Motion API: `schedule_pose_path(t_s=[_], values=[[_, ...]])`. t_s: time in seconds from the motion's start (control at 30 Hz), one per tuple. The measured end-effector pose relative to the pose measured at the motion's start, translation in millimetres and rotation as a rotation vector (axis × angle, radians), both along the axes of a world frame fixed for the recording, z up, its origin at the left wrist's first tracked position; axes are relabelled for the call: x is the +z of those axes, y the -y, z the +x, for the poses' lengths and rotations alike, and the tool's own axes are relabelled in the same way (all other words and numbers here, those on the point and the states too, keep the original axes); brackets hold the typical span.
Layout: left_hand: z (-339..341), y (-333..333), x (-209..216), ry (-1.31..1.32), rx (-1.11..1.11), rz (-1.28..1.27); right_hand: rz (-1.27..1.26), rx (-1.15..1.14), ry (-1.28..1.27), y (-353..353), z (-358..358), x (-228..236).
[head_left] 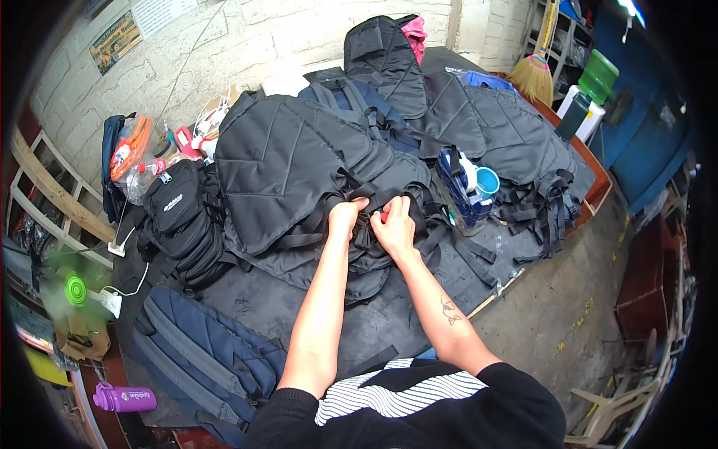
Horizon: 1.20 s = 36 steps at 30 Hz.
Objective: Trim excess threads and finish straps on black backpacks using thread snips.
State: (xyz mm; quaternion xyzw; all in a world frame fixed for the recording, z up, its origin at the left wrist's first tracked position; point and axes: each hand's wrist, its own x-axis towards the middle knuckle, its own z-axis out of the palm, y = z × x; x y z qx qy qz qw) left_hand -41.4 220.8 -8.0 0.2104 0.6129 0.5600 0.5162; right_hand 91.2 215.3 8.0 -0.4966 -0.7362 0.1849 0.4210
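Both of my hands are over a pile of black backpack pieces in the middle of the table. My left hand (345,218) is closed on a black webbing strap (359,187). Close beside it on the right, my right hand (395,228) is closed around a small red object (384,217), mostly hidden by the fingers, so its kind cannot be made out. Under and beyond the hands lies a large black backpack (277,168) with quilted stitch lines, its straps loose around my wrists.
A navy backpack (202,359) lies at the near left, with a purple bottle (126,398) beside it. A small black bag (183,217) stands left of the pile. On the right are a clear blue container (462,198), a light-blue cup (487,182) and more black backpacks (508,127).
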Motion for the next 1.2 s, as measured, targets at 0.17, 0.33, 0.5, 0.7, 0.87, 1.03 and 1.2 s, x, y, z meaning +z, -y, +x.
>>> schedule_pose_path(t_s=[0.17,0.33,0.5,0.7,0.87,1.03,1.2], values=[[3.2,3.3,8.2,0.057,0.019,0.042,0.036,-0.013,-0.037,0.5,0.8,-3.2],[9.2,9.2,21.0,0.064,0.023,0.107,0.006,-0.025,-0.076,3.0,2.5,-1.3],[4.5,13.8,23.6,0.121,-0.006,0.096,-0.101,-0.049,-0.199,-0.8,1.4,2.1],[9.6,23.7,32.9,0.152,-0.226,0.211,-0.443,0.085,-0.563,-48.3,5.9,-25.1],[3.0,26.8,27.4,0.117,-0.2,0.177,-0.639,0.205,-0.73,-29.0,-3.3,4.0],[9.4,18.4,33.3,0.029,0.04,-0.009,-0.299,0.152,-0.613,-13.5,-0.4,-0.1],[8.6,9.9,19.2,0.029,0.088,0.094,-0.063,0.035,-0.125,4.2,-0.2,-0.1]])
